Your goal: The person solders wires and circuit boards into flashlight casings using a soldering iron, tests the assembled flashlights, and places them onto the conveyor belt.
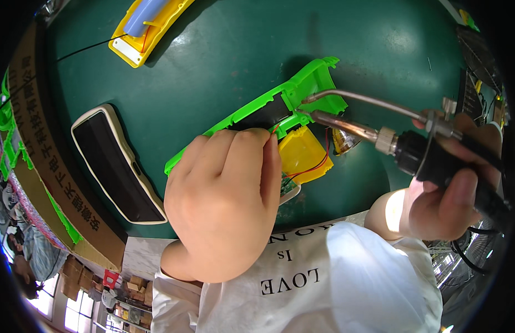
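On the green counter point(224, 61) lies a green plastic housing point(257, 114). The left hand point(224, 200) has its grip pinched on a thin red wire point(275, 129) at the housing. The right hand point(452, 188) has its grip closed around a soldering iron point(413, 150), tip touching the housing.

The soldering iron point(435, 152) combines a shiny metal barrel with a matt black plastic grip, the green housing point(268, 105) and yellow part point(302, 152) are smooth glossy plastic, and the green tabletop point(213, 61) is matt.

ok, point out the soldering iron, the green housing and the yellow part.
soldering iron point(435, 158): head view, on its black handle.
green housing point(313, 75): head view, on its far end.
yellow part point(302, 150): head view, on its top face beside the left hand's fingertips.
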`<state>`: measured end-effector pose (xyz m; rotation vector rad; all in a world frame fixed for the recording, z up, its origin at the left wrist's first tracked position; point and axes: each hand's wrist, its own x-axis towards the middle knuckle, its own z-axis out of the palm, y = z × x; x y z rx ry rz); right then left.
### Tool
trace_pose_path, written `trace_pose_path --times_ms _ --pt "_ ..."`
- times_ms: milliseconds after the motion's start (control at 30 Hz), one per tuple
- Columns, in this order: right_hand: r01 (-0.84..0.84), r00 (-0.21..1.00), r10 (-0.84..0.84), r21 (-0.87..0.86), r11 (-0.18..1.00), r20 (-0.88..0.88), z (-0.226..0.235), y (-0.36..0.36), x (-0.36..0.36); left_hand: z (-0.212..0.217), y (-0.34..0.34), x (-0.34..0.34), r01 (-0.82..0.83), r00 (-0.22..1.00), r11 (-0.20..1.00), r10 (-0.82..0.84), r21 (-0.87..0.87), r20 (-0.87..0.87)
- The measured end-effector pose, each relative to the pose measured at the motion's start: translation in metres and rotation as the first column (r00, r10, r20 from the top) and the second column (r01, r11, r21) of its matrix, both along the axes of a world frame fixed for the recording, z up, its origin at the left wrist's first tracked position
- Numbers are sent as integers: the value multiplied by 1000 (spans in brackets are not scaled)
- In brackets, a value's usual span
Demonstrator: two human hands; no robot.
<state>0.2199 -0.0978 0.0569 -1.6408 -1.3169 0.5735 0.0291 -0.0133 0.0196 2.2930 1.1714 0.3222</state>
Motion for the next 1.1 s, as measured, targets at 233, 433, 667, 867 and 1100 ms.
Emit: trace_pose_path --times_ms 233,433,667,867,1100 --pt "42 992 -47 -44 998 -115 -6 2 -5 10 -2 11 -6 980 998 18 62 -196" --pt "260 940 -248 21 965 -235 -29 -4 3 14 -8 2 -49 994 998 51 30 -92" --pt "425 660 -253 73 902 -708 -32 -2 13 9 -11 -16 -22 999 999 19 50 49" --pt "334 642 -93 169 927 -761 -51 19 -4 7 -11 -9 -30 999 999 28 46 30" --pt "229 609 -118 32 973 -784 -66 36 -20 -8 -9 -9 12 992 984 -35 178 125"
